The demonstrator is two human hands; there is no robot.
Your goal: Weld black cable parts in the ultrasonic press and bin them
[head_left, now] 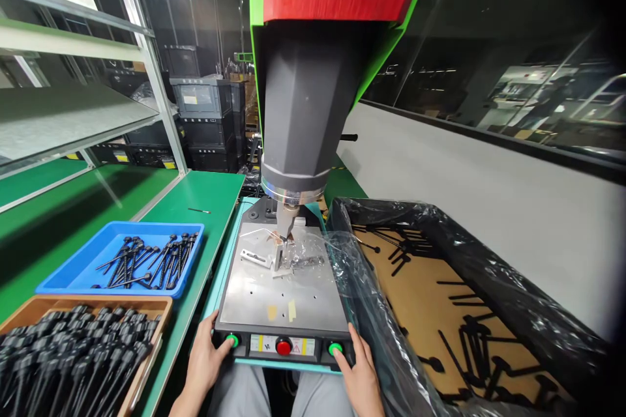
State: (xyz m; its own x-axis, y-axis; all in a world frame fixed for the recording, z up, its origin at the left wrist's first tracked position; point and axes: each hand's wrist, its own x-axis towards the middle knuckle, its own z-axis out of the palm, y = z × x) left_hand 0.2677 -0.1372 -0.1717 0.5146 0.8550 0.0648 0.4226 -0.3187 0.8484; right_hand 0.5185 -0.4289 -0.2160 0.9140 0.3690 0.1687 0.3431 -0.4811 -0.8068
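My left hand rests at the left front corner of the machine base, its thumb on the left green button. At the right corner, my right hand has its thumb on the other green button and its fingers stretched along the side. Neither hand holds a loose object. Between them is a red button on the front panel. Above the metal plate, the machine's pointed tool reaches down to a small white fixture. The tip's exact contact is hard to make out.
On the left green table stand a blue tray and a brown bin, both with many black long-stemmed parts. At right, a plastic-lined black box holds similar parts on cardboard. The green and red machine head overhangs the plate.
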